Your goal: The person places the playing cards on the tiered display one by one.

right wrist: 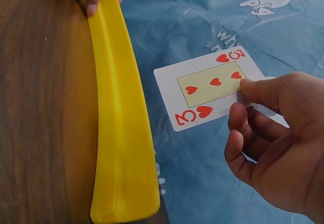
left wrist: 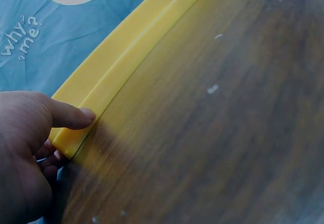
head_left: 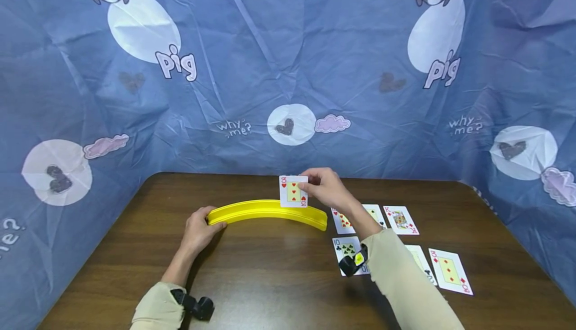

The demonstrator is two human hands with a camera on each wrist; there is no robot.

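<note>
A curved yellow card holder [head_left: 256, 209] stands on the wooden table, with a groove along its length and no card in it. My left hand [head_left: 199, 230] grips its left end, thumb on the near face in the left wrist view, other fingers partly hidden behind. Between thumb and fingers my right hand [head_left: 327, 188] pinches a three of hearts playing card [right wrist: 210, 87], face toward me. In the head view the card overlaps the holder's upper edge right of its middle; the right wrist view shows it apart from the holder, on the far side.
Several face-up cards lie in two rows at the right, among them a king of diamonds [head_left: 401, 220], a three of diamonds [head_left: 450, 271] and a ten of clubs [head_left: 346, 248]. My right forearm covers some of them. A blue printed cloth [head_left: 288, 80] hangs behind the table [head_left: 265, 280].
</note>
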